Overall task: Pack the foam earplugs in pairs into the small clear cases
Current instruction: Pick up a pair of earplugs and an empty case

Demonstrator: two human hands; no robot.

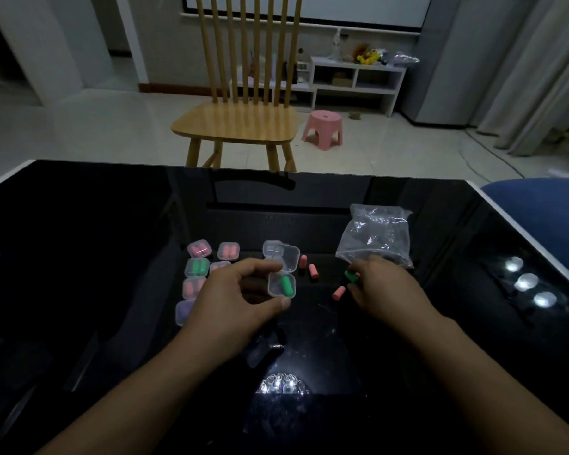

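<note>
left hand [240,290] pinches open case [281,285] | right hand [383,285] grips half-hidden green earplug [350,276]

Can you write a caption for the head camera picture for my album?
Left hand holds an open small clear case with one green foam earplug; right hand pinches another green earplug.

We see a glossy black table [79,257]: closed filled cases [197,267] at nine o'clock, loose pink earplugs [313,270] centre, plastic bag [375,236] at two o'clock.
</note>
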